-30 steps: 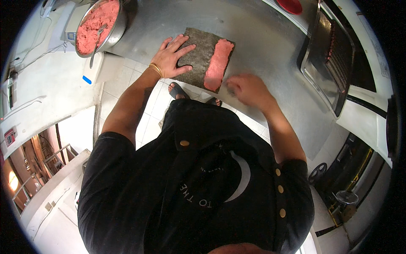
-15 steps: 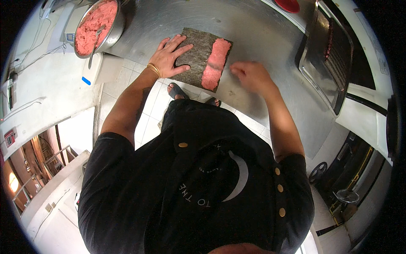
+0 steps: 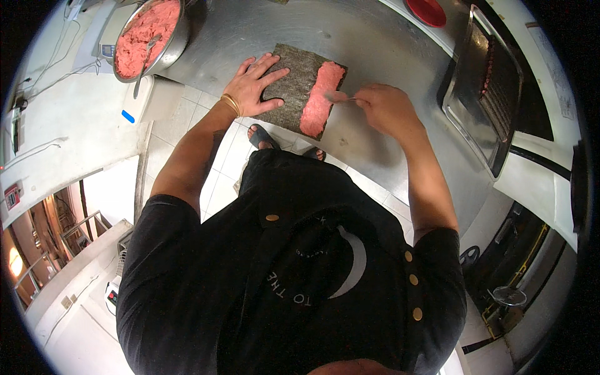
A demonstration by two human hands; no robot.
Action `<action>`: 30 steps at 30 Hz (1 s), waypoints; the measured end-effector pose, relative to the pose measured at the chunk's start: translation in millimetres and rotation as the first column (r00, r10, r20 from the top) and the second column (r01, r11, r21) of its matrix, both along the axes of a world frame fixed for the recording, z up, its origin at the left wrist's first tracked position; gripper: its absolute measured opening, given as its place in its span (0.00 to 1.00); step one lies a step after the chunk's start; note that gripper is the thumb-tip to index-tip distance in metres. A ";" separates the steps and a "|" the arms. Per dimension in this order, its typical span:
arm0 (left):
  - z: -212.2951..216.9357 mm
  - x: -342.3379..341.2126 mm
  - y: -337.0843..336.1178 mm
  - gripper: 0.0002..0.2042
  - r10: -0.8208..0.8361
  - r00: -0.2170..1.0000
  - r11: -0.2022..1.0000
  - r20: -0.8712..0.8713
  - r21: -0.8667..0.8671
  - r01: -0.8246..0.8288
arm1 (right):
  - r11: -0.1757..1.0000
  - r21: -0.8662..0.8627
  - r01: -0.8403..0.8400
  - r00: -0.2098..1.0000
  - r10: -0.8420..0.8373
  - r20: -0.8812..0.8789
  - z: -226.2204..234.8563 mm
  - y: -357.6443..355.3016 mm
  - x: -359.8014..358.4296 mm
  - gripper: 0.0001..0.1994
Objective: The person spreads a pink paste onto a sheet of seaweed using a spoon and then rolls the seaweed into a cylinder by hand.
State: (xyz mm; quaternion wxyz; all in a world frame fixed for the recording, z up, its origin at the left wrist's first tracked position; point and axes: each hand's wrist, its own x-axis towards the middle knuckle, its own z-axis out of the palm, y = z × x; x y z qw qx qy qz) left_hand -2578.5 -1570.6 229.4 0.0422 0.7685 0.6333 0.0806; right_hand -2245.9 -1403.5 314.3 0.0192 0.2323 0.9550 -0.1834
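A dark green nori sheet (image 3: 294, 79) lies flat on the steel worktop, its near edge close to the table's edge. Along the sheet's right side runs a band of pink ground meat paste (image 3: 320, 112). My left hand (image 3: 252, 86) rests on the left part of the nori, fingers spread, palm down. In my right hand (image 3: 387, 107), just right of the sheet, the fingers are closed round the handle of a small metal spoon (image 3: 340, 97). Its bowl is at the right edge of the meat band, pinkish and slightly blurred.
A metal bowl of pink meat paste (image 3: 149, 39) with a second spoon (image 3: 145, 64) in it stands at the far left, by a scale (image 3: 107, 50). On the right is a metal tray (image 3: 484, 94) holding a dark rack or strips. A red dish (image 3: 427, 11) sits at the far right.
My right hand has turned and shifted slightly right, and the spoon now shows clearly. The crease across the meat band has been smoothed. My left hand stays on the nori.
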 end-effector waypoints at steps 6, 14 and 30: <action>-0.1 0.2 0.4 0.39 -0.004 1.000 1.000 -0.009 0.000 0.004 | 0.997 0.027 0.079 0.997 -0.080 0.024 2.2 5.3 -12.2 0.11; -0.9 0.3 -0.7 0.39 0.014 1.000 1.000 0.026 -0.008 -0.013 | 0.964 -0.262 -0.046 0.990 0.079 0.116 -5.8 -31.4 9.7 0.12; 0.5 0.0 1.1 0.43 -0.011 1.000 0.999 -0.014 -0.036 0.010 | 0.997 -0.079 -0.022 0.996 0.015 -0.093 -27.7 -18.7 2.0 0.12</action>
